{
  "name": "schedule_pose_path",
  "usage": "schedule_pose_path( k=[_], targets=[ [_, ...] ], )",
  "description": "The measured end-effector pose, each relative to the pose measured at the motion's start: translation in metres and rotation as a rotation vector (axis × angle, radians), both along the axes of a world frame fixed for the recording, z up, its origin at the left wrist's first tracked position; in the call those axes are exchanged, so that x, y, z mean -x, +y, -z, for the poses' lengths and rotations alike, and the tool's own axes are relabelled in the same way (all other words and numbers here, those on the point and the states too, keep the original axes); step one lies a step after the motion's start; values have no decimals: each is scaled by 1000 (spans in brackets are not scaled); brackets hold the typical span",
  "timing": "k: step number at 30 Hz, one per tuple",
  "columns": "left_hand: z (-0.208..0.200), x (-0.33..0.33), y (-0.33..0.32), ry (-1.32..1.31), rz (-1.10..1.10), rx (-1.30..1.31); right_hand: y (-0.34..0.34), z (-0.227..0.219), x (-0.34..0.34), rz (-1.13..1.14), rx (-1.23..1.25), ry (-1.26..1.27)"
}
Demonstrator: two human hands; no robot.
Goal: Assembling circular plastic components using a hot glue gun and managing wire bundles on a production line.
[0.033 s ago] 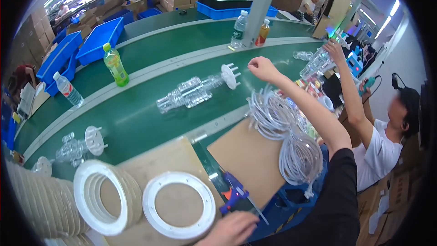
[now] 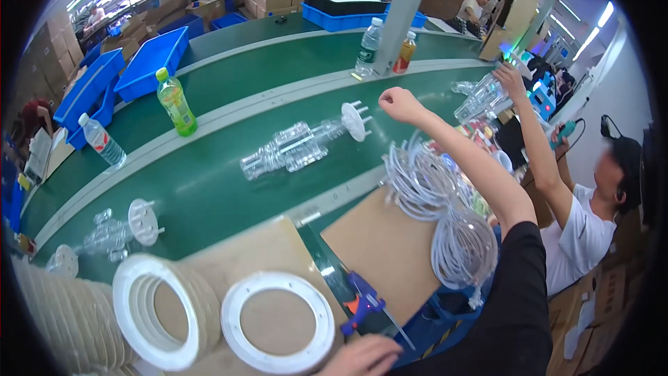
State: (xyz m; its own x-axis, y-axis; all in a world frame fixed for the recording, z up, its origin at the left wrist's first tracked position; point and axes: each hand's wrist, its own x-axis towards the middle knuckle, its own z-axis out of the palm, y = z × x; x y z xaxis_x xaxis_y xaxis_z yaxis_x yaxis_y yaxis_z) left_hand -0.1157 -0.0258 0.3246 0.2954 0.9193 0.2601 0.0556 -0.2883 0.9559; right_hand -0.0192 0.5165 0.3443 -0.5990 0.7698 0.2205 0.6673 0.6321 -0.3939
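My right hand (image 2: 403,106) hangs over the green belt (image 2: 229,195), closed, with its inside hidden. To its left lies a clear plastic assembly (image 2: 289,150) with a white pronged disc (image 2: 355,122) at its right end. At the lower edge, my left hand (image 2: 365,357) is partly cut off, fingers stretched out, holding nothing visible. Close beside it are a blue-purple glue gun (image 2: 363,303) with an orange trigger and a flat white ring (image 2: 233,320). Coiled clear tubing (image 2: 463,244) lies under my right forearm, by a cardboard sheet (image 2: 383,244).
Stacked white rings (image 2: 125,299) stand at lower left, near another clear assembly (image 2: 104,237). Bottles, including a green one (image 2: 177,103), line the belt's far rail, near blue trays (image 2: 153,63) and a post (image 2: 403,17). A co-worker (image 2: 581,226) at right holds a clear assembly (image 2: 480,99).
The view has shifted slightly, so the near rings, glue gun and tubing appear a little lower and farther right. Both hands keep nearly the same pose.
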Motion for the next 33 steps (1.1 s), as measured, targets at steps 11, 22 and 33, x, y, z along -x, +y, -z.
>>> schedule_pose_path(
  k=[11, 22, 33],
  targets=[
    [89, 29, 30, -764, 31, 291, 177, 84, 122, 77, -304, -860],
    [116, 17, 29, -876, 206, 314, 161, 89, 109, 419, -191, -302],
    [54, -32, -27, -1103, 439, 500, 135, 26, 23, -157, 57, 40]
  ],
)
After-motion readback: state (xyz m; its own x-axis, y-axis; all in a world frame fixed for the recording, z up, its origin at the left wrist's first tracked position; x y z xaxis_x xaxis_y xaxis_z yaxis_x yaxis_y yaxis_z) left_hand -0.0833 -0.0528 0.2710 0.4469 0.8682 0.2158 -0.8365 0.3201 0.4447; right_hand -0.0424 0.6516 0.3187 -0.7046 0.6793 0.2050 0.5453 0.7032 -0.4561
